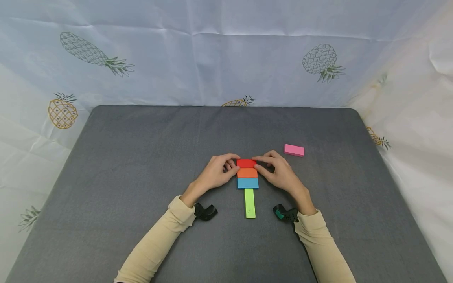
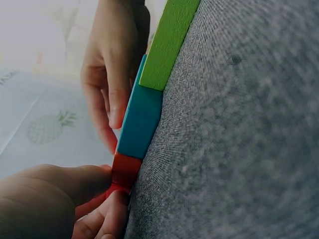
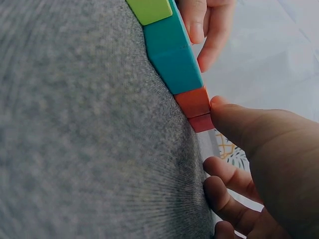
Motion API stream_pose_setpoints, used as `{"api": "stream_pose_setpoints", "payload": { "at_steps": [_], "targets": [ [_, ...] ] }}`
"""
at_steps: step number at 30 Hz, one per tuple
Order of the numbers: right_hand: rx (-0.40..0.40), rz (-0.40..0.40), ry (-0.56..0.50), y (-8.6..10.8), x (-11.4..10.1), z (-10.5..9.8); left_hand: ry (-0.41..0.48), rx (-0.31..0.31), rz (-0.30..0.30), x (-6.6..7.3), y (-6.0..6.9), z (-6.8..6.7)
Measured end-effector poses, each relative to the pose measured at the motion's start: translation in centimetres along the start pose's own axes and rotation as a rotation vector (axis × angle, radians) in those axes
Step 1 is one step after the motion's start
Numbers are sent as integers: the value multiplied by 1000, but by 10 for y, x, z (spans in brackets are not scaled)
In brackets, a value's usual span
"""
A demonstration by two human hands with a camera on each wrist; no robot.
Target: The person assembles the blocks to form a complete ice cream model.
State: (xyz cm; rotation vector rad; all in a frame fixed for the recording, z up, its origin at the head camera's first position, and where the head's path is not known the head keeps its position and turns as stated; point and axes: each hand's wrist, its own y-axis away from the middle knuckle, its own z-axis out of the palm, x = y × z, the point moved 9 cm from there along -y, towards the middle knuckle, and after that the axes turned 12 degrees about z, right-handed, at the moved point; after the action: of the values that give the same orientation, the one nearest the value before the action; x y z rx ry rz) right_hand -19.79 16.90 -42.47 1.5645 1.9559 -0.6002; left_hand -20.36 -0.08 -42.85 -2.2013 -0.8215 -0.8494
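L hand (image 1: 221, 171), R hand (image 1: 279, 173) pinching red blk (image 1: 246, 163)
Orange (image 1: 247, 173), blue (image 1: 247, 183), green blks (image 1: 249, 203) looking done; pink (image 1: 294, 150) sitting apart, far R.

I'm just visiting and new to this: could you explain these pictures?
There's no robot: these are a person's bare left hand and bare right hand. The wide picture comes from a camera on the head, the close ones from a camera on each wrist. On the grey fabric surface lie rectangular, painted blocks: a red block, an orange block and a blue block side by side, a green block against the blue one, and a pink block set apart. Both hands hold the red block's ends.
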Motion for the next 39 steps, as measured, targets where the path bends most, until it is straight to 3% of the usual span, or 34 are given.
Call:
{"api": "stream_pose_setpoints", "payload": {
  "at_steps": [12,26,34,39],
  "targets": [
    [0,-6,11,-1,0,0,-4,37,-21,-1,0,-2],
    [6,-25,-8,-2,2,-3,-6,38,-29,-2,-1,-2],
    [81,-63,-34,-3,8,-25,-12,38,-31,-2,0,-2],
    [171,-31,-36,-1,23,-51,-19,38,-20,-1,0,-1]
  ]
}}
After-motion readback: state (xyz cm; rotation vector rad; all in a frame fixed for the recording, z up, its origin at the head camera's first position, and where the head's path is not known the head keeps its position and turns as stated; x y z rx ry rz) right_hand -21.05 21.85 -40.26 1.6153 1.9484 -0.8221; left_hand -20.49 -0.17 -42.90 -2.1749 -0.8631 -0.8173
